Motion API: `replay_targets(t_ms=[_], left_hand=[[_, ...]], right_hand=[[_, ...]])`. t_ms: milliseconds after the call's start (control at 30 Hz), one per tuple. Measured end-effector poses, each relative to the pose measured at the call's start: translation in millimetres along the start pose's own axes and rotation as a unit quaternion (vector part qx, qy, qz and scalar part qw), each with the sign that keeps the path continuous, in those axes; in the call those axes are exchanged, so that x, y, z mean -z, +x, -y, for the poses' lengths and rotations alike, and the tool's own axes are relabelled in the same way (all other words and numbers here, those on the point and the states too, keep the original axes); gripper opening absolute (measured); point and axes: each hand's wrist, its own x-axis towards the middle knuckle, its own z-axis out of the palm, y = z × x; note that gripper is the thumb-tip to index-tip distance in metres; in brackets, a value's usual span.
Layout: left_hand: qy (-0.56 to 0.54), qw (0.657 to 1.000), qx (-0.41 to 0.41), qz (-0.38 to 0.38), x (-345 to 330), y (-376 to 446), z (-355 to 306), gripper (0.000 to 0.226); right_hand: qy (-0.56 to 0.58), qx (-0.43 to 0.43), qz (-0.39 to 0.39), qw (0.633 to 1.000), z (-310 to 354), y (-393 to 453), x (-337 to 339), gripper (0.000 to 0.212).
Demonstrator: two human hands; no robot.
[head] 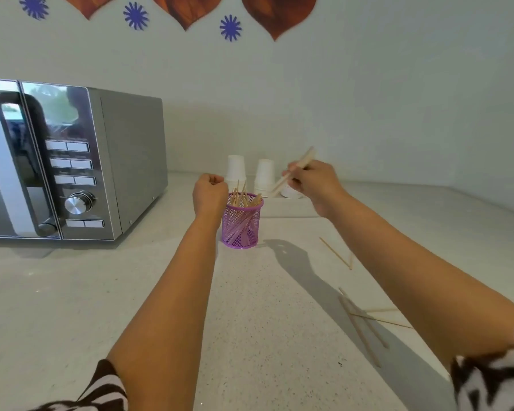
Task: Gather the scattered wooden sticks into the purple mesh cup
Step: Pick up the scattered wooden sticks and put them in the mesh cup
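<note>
L hand [209, 192] is a closed fist beside the purple mesh cup [242, 222], already part-full, R hand [312, 180] pinches one wooden stick [294, 172] mid-length, looks light, stiff, snappable, w/ more loose sticks [362, 324] on counter [264, 336].

1. The purple mesh cup [241, 222] is standing upright on the counter, holding a leaning bundle of pale wooden sticks [244, 200] that are poking above its rim.
2. More scattered sticks [361, 324] are lying crossed to its right.
3. One flat stick [294, 170] is tilting in the air above the cup.
</note>
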Motion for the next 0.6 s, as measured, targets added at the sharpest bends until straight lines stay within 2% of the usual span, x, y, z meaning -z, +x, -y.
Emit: replay_targets(t_ms=[100, 200, 367, 467, 600], left_hand=[[-0.004, 1.000, 0.008, 0.005, 1, 3, 4, 0.026], [-0.006, 1.000, 0.015, 0.004, 3, 5, 8, 0.027], [-0.011, 1.000, 0.015, 0.000, 6, 9, 8, 0.027], [-0.009, 1.000, 0.018, -0.002, 7, 8, 5, 0.028], [0.003, 1.000, 0.014, -0.002, 6, 5, 3, 0.028]], right_hand=[[-0.044, 0.004, 0.002, 0.999, -4, 22, -40, 0.021], [-0.150, -0.008, 0.012, 0.989, -19, 36, -65, 0.022], [-0.356, -0.012, 0.055, 0.933, -27, 42, -73, 0.023], [-0.389, 0.026, 0.041, 0.920, -16, 39, -62, 0.029], [-0.362, 0.035, 0.013, 0.931, 2, 31, -33, 0.036]])
